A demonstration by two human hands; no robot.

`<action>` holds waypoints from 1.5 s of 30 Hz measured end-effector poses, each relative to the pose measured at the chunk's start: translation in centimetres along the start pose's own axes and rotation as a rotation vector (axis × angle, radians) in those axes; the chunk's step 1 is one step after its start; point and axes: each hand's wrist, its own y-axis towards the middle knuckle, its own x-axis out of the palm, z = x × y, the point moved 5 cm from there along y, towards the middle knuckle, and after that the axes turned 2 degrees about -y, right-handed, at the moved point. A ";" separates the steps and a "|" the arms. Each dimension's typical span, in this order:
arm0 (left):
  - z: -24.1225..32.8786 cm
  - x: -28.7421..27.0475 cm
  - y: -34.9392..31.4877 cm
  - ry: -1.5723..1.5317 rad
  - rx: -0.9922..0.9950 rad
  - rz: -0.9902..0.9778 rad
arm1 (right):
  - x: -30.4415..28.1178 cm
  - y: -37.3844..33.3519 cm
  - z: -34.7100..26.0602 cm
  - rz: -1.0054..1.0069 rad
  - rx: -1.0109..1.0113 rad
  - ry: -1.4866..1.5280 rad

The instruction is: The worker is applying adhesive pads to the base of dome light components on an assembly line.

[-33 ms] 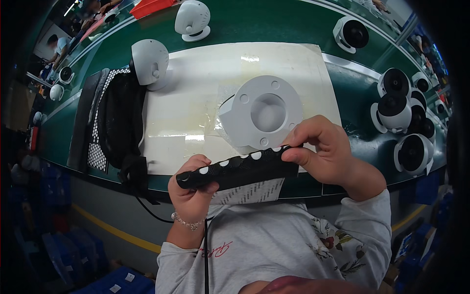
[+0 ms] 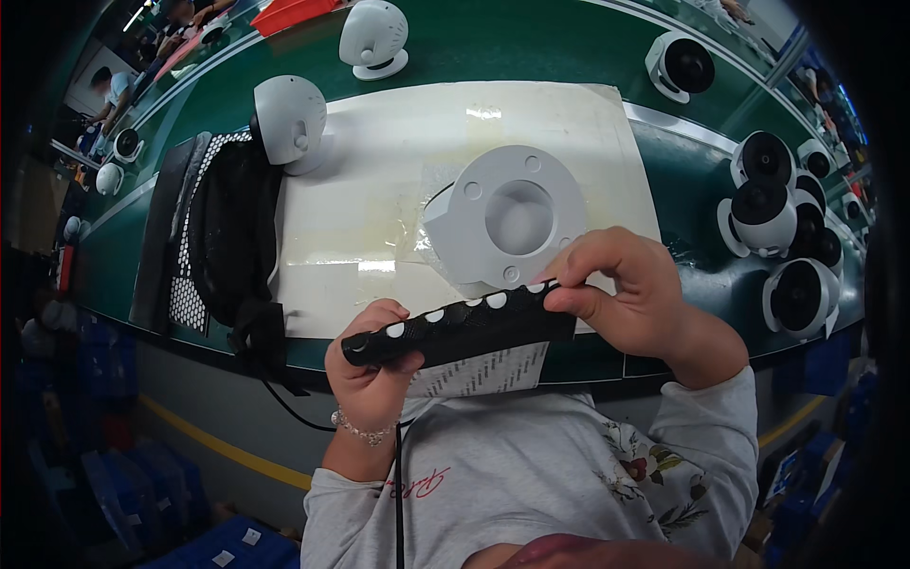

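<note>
My left hand (image 2: pixel 372 375) grips the left end of a black sheet of round white pads (image 2: pixel 474 334), thumb on the near side and fingers behind. The sheet bends over along its top, where a row of white dots shows; printed white backing hangs below. At its right end, my right hand (image 2: pixel 630 289) pinches the edge beside the last dot with thumb and forefinger. Whether a loose pad is between those fingertips is too small to tell. Just beyond lies a white camera housing (image 2: pixel 460 228), its round base turned up, showing several shallow round recesses and a central hollow.
A worn white board (image 2: pixel 360 218) covers the green bench (image 2: pixel 512 47). White camera units stand at the back left (image 2: pixel 291 123), far side (image 2: pixel 373 38) and back right (image 2: pixel 680 66), with several clustered at right (image 2: pixel 763 204). A black pouch (image 2: pixel 232 228) lies left.
My right hand and the sheet's right end have shifted very slightly. My left hand keeps its hold, and the camera housing has not moved.
</note>
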 end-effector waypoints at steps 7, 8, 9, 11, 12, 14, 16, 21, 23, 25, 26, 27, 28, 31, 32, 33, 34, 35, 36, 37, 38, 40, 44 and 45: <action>0.7 0.6 0.5 -0.025 0.019 0.023 | 0.1 0.5 -2.2 0.073 -0.441 -0.367; 0.8 0.7 0.5 -0.015 0.042 0.017 | 0.1 0.4 -2.1 0.072 -0.440 -0.367; 0.9 0.5 0.6 -0.016 0.042 0.017 | 0.1 0.3 -2.0 0.070 -0.445 -0.311; 1.1 0.7 0.7 0.045 0.078 -0.081 | -0.2 0.2 -1.9 0.069 -0.449 -0.257; 1.1 0.7 0.5 0.045 0.078 -0.080 | -0.3 0.3 -1.8 0.037 -0.415 -0.182; 0.5 0.2 0.0 0.085 -0.050 0.010 | -0.7 0.3 -1.8 0.004 -0.381 -0.108; 0.4 0.1 -0.2 0.050 -0.067 0.036 | -1.2 0.3 -2.2 0.038 -0.408 -0.192; 0.5 0.2 -0.2 -0.013 0.004 0.042 | -1.0 0.9 -1.9 0.041 -0.389 -0.254; 0.4 -0.1 -0.2 -0.114 -0.017 0.119 | -0.5 0.9 -1.8 -0.029 -0.403 -0.306; 0.3 -0.1 -0.3 -0.100 -0.021 0.111 | -0.3 0.6 -1.0 0.005 -0.287 -0.297; 0.2 -0.1 -0.4 -0.086 -0.025 0.105 | -0.3 0.6 -1.1 0.006 -0.284 -0.298; 0.2 0.0 -0.4 -0.086 -0.026 0.105 | -0.3 0.7 -1.1 -0.013 -0.282 -0.287; 0.1 0.0 -0.4 -0.073 -0.029 0.111 | -0.2 0.8 -1.1 -0.033 -0.279 -0.276; 0.0 0.0 -0.4 -0.066 -0.046 0.112 | -0.2 0.9 -0.7 -0.054 -0.174 -0.156; -0.1 -0.1 -0.4 -0.071 -0.058 0.107 | -0.3 0.9 -0.7 -0.053 -0.173 -0.156; -0.3 -0.3 -0.4 -0.072 -0.059 0.106 | -0.4 1.0 -0.8 -0.064 -0.176 -0.142; -0.4 -0.3 -0.3 -0.052 -0.041 0.068 | -0.5 1.1 -0.8 -0.074 -0.180 -0.127; -0.4 -0.2 -0.3 -0.031 -0.023 0.030 | -0.6 1.2 -0.7 -0.073 -0.180 -0.127; -0.3 -0.1 -0.3 -0.031 -0.024 0.030 | -0.8 1.1 -0.5 -0.069 -0.174 -0.173; -0.1 0.1 -0.2 -0.005 -0.007 0.045 | -0.9 1.1 -0.4 -0.066 -0.169 -0.219; 0.1 0.2 -0.2 0.021 0.010 0.061 | -0.9 0.7 -0.3 -0.066 -0.169 -0.218; 0.0 0.2 -0.2 0.028 0.011 0.050 | -2.1 -0.3 0.8 0.176 0.023 0.191; 0.1 0.1 -0.1 0.055 0.014 0.031 | -2.2 -0.2 0.0 0.172 -0.054 0.179; 0.1 0.1 -0.1 0.054 0.013 0.031 | -1.9 0.1 -0.5 0.146 -0.066 0.132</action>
